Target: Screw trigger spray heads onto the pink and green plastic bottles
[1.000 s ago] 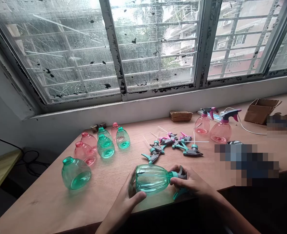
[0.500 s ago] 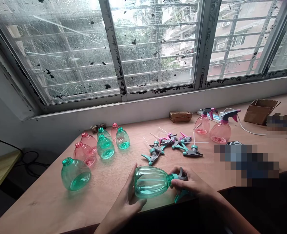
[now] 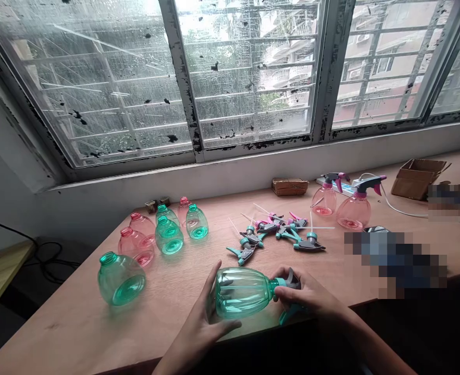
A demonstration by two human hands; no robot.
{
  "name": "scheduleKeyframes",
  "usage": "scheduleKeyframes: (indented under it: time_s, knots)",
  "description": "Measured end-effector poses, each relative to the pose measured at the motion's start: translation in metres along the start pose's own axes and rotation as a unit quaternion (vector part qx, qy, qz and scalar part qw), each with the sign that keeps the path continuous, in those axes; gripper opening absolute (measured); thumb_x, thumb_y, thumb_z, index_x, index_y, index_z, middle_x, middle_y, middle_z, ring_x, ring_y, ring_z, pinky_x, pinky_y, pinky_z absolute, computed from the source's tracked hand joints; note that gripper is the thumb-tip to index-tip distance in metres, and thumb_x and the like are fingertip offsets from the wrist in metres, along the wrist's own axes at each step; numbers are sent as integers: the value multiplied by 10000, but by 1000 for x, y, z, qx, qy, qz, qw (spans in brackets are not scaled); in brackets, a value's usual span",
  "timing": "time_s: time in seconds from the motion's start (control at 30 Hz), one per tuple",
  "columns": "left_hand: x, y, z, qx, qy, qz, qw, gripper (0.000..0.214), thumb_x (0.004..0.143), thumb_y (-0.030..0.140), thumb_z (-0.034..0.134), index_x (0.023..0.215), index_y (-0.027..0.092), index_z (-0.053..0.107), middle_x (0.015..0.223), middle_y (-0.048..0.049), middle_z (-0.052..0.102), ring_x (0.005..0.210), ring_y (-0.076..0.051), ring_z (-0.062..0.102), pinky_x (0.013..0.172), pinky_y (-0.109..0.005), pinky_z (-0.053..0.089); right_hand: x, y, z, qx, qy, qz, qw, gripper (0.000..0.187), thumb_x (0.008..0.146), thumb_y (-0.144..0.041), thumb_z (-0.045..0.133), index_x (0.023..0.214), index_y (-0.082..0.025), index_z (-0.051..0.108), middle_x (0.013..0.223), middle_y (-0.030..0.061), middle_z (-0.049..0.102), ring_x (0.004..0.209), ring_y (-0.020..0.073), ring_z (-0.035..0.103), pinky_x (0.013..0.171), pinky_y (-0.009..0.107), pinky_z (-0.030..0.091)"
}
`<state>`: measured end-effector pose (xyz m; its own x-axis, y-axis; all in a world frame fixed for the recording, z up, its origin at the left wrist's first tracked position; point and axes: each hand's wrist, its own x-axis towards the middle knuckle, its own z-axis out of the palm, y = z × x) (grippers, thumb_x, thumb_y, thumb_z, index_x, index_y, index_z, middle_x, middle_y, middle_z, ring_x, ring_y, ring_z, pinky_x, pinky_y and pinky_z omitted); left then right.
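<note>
A green spray bottle (image 3: 243,294) lies on its side in the air over the table's front edge, its base to the left. My left hand (image 3: 200,328) cups the base, fingers behind it and thumb stretched along the lower side. My right hand (image 3: 311,297) is closed around the collar of the grey-and-teal trigger spray head (image 3: 292,281), which sits at the bottle's mouth. A thin dip tube runs inside the bottle. Beyond my hands lies a pile of loose trigger spray heads (image 3: 278,229), grey with teal or pink parts, tubes sticking out.
Several open green bottles (image 3: 122,281) and pink bottles (image 3: 136,247) stand on the left of the wooden table (image 3: 77,333). Two pink spray bottles (image 3: 353,211) with heads stand at the back right, near a cardboard box (image 3: 417,179) and a white cable (image 3: 399,210). Windows line the back.
My left thumb has slid slightly to the right under the bottle, and the left fingers have shifted a little. The bottle and my right hand look almost the same.
</note>
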<state>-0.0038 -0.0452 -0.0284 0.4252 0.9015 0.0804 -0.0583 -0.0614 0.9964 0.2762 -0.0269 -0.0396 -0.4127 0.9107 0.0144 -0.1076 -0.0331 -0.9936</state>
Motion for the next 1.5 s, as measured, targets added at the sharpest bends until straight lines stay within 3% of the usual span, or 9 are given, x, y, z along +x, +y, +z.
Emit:
scheduleKeyframes:
  time_s: [0.13,0.23,0.33,0.5,0.7,1.0,1.2,1.4,1.5]
  knots:
    - [-2,0,-1,3,8,-11,1000,1217,715,338,900,1591,328,55,1584,-120,358,1452,-387,329,1197,-556,277,0,2,-1,-1,1,-1,1000,435,769,-511,796,991,-173,638,763,10,699,605,148,578,590,264,428]
    - [-3,3,-1,17,12,-19,1000,1044,790,429,827,1588,284,169,1601,-111,342,1487,-378,253,1227,-544,210,-1,2,-1,1,0,-5,1000,420,776,-493,796,992,-170,636,758,6,699,606,141,571,589,258,421]
    - [-1,8,1,25,14,-17,999,965,808,372,818,1571,318,230,1607,-72,342,1486,-352,269,1232,-512,218,-1,0,-1,4,0,-8,1000,413,783,-484,792,989,-165,630,765,9,700,603,134,563,584,255,416]
    - [1,6,2,-8,-7,-3,1000,1113,785,267,842,1585,357,73,1598,-72,354,1455,-326,347,1208,-495,281,-1,-2,0,4,4,-12,1000,400,788,-485,786,970,-164,631,750,3,693,603,137,560,579,257,414]
    - [-3,0,-3,38,7,-10,999,1017,821,406,803,1591,288,148,1641,-92,253,1509,-345,200,1250,-503,137,0,0,-1,6,-1,-15,1000,367,805,-450,789,978,-163,639,780,9,709,617,132,568,585,248,427]
    - [-3,1,-1,33,-7,7,999,1077,830,309,804,1588,344,39,1619,-87,299,1465,-341,314,1224,-536,209,0,2,-1,7,-6,-21,1000,357,816,-443,785,964,-153,640,740,-2,692,600,117,550,571,234,416]
    - [-3,1,-5,51,-11,-8,999,872,876,368,754,1568,327,225,1604,-63,344,1477,-336,292,1236,-489,211,0,2,-2,9,0,-20,1000,360,818,-437,786,986,-153,642,761,3,697,613,122,556,586,243,420]
    - [-2,1,-2,21,-22,11,999,1010,861,291,777,1579,363,70,1603,-79,331,1445,-325,361,1203,-498,282,0,3,-2,10,-1,-17,1000,371,821,-438,781,1005,-155,627,760,4,701,610,122,561,576,239,413]
    - [-3,-2,-4,34,-9,2,999,1054,830,348,804,1587,340,71,1644,-80,241,1487,-338,268,1229,-515,210,0,3,-2,9,2,-17,1000,371,821,-442,780,997,-153,627,758,4,700,612,120,562,579,236,415]
